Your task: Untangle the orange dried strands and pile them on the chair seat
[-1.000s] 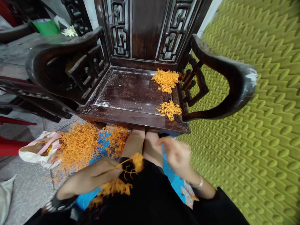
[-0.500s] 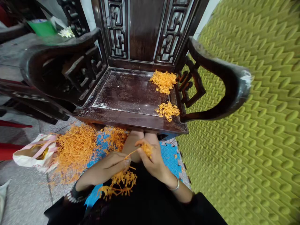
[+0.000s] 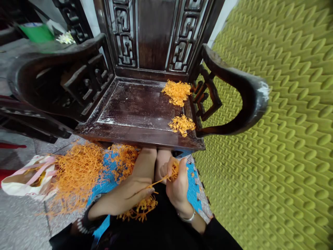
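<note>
Dark wooden chair point(image 3: 140, 104) ahead — left hand point(image 3: 130, 195) pinching an orange stem point(image 3: 160, 181), right hand point(image 3: 178, 189) curled round its tufted end point(image 3: 174, 171), both above the lap point(image 3: 163, 211) — a hard tug might snap it

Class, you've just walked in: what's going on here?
A person's left hand pinches a thin orange strand that runs to a bunched orange tuft in the curled right hand. More branching orange sprigs lie below the left hand. Two curly orange clumps rest on the dark carved wooden chair; a larger stringy orange heap lies beside a white bag with pink straps.
</note>
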Motion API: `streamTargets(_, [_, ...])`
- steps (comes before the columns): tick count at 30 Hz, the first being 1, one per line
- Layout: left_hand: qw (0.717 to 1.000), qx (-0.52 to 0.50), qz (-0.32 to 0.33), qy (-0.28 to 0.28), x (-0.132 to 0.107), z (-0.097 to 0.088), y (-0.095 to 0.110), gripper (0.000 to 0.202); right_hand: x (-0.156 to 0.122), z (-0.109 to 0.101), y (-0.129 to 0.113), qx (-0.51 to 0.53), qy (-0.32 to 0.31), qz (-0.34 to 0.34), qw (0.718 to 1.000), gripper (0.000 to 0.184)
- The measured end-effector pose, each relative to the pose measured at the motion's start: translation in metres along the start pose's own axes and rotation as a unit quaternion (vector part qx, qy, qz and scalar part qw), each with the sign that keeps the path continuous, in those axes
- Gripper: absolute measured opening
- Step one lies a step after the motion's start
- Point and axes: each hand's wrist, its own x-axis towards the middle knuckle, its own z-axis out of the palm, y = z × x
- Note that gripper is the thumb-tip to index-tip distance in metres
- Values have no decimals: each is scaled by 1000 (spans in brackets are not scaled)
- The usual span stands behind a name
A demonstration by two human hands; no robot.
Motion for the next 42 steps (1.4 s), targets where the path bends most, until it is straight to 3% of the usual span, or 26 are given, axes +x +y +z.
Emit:
streamTargets(4, [999,-18,18,22,6,15,-2,35,7,1,-15,59,31,-45,997,59])
streamTargets(7, [998,-32,62,-3,1,21,4,37,-1,2,-37,74,13,-144,987,58])
streamTargets(11, [994,-31,94,-54,-8,16,18,39,-11,8,-67,47,-34,-263,963,61])
streamTargets(15, [990,-43,126,-34,-12,10,24,39,-7,19,-78,51,-50,-313,947,63])
streamTargets(20, [987,-55,146,28,-24,9,19,39,1,35,-72,84,-98,-322,938,60])
streamTargets(25, [986,-50,152,55,-35,9,18,39,0,45,-72,131,-155,-310,929,60])
streamTargets(38, [983,-83,158,47,-35,12,17,40,-1,35,-79,96,-144,-311,934,62])
streamTargets(42, [983,-96,150,47,-34,12,19,41,-3,35,-81,102,-116,-307,939,62])
